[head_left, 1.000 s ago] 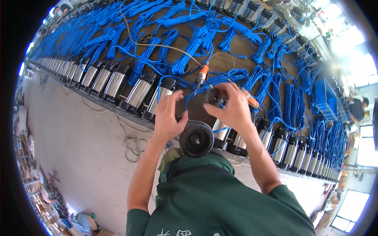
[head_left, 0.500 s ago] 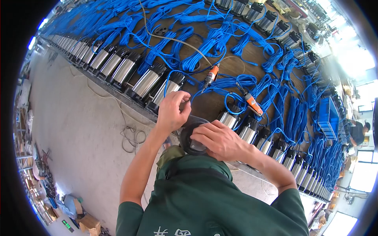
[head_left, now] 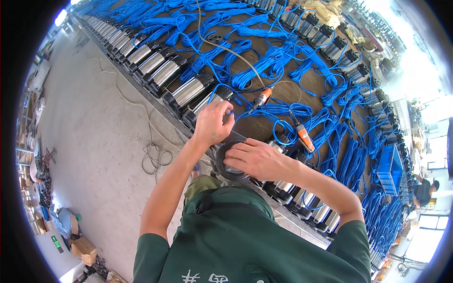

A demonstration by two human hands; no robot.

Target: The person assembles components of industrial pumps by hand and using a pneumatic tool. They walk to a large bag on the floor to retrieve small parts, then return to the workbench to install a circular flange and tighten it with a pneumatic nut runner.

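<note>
Head view of a bench [head_left: 246, 126] laid with pumps and cable; just below the frame's centre sits a round black pump housing [head_left: 220, 163], at the bench's near edge and directly above the person's green garment [head_left: 236, 226]. Its circular face is turned up toward the camera, so that the long axis runs roughly along the line of sight and the body beneath is hidden. The right hand [head_left: 258, 160] lies across this face from the right, fingers bent over it and covering much of its interior; whether they pinch anything cannot be told. The left hand [head_left: 214, 123], up and left of the housing and apart from it, has thumb and fingers drawn together; whether a small part lies between them cannot be made out. Two orange pneumatic screwdrivers lie on the bench: the upper one [head_left: 262, 98] points its tip to the lower left, the lower one [head_left: 305, 137] to the upper left. One blue crate [head_left: 390, 170] and one co-worker [head_left: 426, 191], partly hidden, appear at right. Steel pump cylinders [head_left: 191, 89] line the bench edges, and blue cable bundles [head_left: 257, 73] cover its top; both overlap too densely for a count.
</note>
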